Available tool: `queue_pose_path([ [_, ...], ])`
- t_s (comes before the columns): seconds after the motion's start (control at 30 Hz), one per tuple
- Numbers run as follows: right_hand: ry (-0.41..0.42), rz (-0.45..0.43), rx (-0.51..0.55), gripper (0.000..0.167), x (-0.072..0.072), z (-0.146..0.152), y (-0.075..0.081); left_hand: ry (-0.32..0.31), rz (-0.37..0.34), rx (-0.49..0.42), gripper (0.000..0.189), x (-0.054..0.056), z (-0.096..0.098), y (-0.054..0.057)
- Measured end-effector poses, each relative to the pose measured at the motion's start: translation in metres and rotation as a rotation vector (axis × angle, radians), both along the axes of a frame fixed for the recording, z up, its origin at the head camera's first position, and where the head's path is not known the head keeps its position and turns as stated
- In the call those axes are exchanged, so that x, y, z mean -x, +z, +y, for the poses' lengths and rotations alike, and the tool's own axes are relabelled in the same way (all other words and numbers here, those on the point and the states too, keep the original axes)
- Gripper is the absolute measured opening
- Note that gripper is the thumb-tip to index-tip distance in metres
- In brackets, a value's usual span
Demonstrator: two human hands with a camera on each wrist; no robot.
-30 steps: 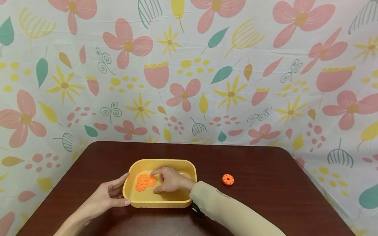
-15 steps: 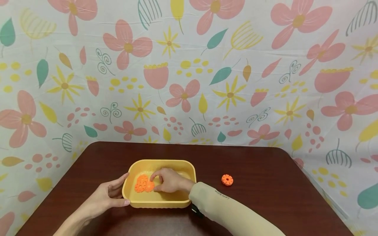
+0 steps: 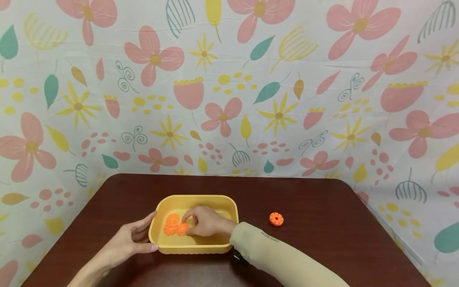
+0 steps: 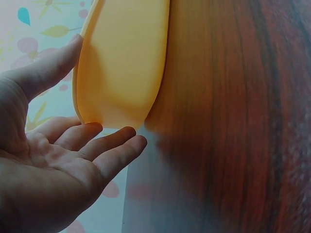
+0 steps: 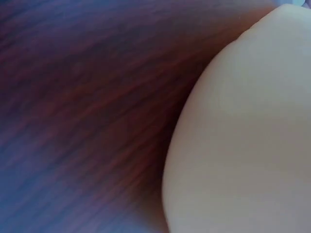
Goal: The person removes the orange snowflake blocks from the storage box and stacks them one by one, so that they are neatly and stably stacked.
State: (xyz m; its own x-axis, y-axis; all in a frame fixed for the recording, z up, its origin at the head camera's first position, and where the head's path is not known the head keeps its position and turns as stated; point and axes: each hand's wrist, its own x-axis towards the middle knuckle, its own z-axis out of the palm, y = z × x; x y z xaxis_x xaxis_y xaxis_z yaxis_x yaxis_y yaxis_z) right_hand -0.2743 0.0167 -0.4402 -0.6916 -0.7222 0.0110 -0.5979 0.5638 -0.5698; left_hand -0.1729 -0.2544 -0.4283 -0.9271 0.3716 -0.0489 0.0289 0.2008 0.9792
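A yellow plastic box (image 3: 193, 249) sits on the dark table. My left hand (image 3: 123, 241) holds its left end, thumb at the near corner and forefinger at the far one. The left wrist view shows that hand (image 4: 73, 150) with its fingers bent lightly against the box (image 4: 124, 53). Inside the box, my right hand (image 3: 206, 221) pinches an orange notched disc (image 3: 182, 229) between thumb and forefinger. Other orange notched discs (image 3: 171, 228) lie just left of it, partly overlapping. The right wrist view does not show the right hand.
Another orange notched disc (image 3: 276, 219), which looks stacked, lies on the table (image 3: 322, 235) right of the box. A flower-patterned cloth (image 3: 229, 79) hangs behind the table. A pale sleeve (image 3: 276, 251) crosses the box's right wall; a pale surface fills much of the right wrist view.
My right thumb and forefinger have drawn closer together, and the orange disc by them has slid toward the near side of the box. The left hand stays at the box's end.
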Motion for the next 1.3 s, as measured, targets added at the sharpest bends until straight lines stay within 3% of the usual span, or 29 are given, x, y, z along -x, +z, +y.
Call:
queue_pose_path([
  [0.3, -0.032, -0.060, 0.012, 0.027, 0.005, 0.019, 0.002, 0.019, -0.009, 0.007, 0.096, 0.000, 0.001, 0.001],
  [0.63, -0.044, -0.099, 0.003, 0.029, 0.005, 0.021, 0.003, 0.013, -0.008, 0.017, 0.096, 0.000, 0.001, 0.002],
  [1.13, 0.006, -0.105, 0.078, 0.038, 0.009, 0.022, 0.003, 0.017, -0.012, 0.021, 0.096, 0.000, 0.003, 0.003],
  [1.3, 0.003, -0.171, 0.092, 0.042, 0.009, 0.021, 0.002, 0.016, -0.017, 0.019, 0.096, -0.001, 0.002, 0.001],
])
